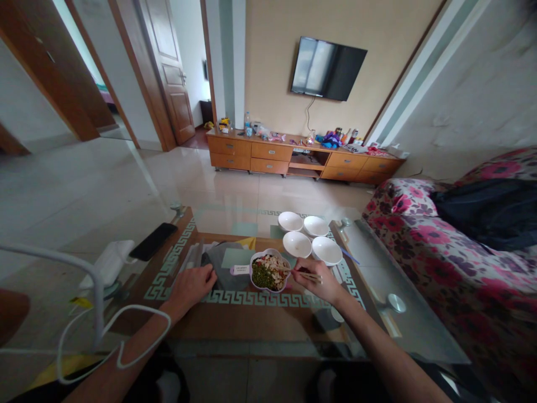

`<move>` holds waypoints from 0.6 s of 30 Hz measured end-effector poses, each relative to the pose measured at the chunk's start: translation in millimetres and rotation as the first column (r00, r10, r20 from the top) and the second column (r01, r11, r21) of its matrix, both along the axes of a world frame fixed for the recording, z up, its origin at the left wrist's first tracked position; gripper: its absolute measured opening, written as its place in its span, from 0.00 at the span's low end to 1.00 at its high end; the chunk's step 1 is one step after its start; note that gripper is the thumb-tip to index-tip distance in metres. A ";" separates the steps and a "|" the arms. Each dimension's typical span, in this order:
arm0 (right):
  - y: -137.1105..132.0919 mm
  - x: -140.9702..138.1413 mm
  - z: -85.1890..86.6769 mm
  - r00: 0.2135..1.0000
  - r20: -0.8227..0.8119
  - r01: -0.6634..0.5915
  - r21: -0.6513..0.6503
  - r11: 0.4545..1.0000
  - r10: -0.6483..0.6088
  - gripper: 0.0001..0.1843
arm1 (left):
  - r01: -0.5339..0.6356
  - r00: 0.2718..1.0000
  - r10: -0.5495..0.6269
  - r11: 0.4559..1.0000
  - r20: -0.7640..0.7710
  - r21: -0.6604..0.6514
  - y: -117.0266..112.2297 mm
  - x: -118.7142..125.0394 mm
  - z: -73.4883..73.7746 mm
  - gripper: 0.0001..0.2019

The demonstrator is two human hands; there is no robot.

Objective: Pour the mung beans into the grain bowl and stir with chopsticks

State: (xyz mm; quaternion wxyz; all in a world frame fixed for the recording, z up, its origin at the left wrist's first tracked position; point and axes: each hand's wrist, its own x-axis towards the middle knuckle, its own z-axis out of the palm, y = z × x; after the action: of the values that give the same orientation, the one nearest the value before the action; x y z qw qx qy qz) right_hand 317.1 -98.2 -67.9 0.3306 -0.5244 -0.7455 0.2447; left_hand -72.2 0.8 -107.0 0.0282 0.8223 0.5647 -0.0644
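- Our right hand (314, 281) grips chopsticks (287, 268), their tips over the bowl (268, 272) of mixed beans mid-table.
- Our left hand (191, 285) rests palm-down beside it, apparently holding nothing.
- Four white bowls (297, 243) stand just behind.

Soft daylight from left doorway, glare on TV (328, 68), strong wide-angle edge warp, corners blurry

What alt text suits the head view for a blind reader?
The right hand holds chopsticks over a bowl of green and pale food on a glass table; the left hand rests beside it. Four empty white bowls stand behind.
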 end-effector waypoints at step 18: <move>1.0 -1.6 -3.5 0.986 0.129 -0.106 0.002 0.994 0.105 0.15 | -0.009 0.999 0.009 1.000 0.042 -0.001 -0.6 -0.2 -1.3 0.20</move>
State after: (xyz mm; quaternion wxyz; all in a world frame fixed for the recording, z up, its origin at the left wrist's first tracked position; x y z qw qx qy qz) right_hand 315.6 -97.1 -71.5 0.2707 -0.4974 -0.7931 0.2243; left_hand -72.5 0.2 -108.3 0.0405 0.8209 0.5676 -0.0472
